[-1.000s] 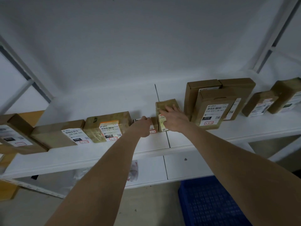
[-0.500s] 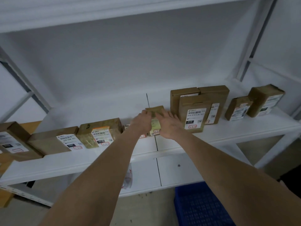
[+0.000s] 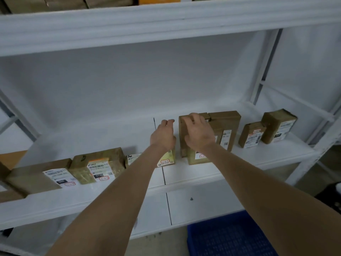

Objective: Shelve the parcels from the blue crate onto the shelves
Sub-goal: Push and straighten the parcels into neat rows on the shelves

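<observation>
We had the small parcel (image 3: 167, 159) standing on the shelf (image 3: 184, 174) just under the left hand (image 3: 163, 138), half hidden by the wrist, label toward us. The tall parcel (image 3: 181, 130) sat just right of it, under the right hand (image 3: 198, 134). Left hand hovered loosely curled, holding nothing; right fingers draped over the tall parcel's top edge, grip or touch unclear. Both arms were stretched out; next pick likely the blue crate (image 3: 230, 237), low under the right forearm, right hand nearer.

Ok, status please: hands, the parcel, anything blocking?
Left hand open, over small parcel. Right hand on tall box, grip unclear. Parcel upright on shelf, box close beside it.
</observation>
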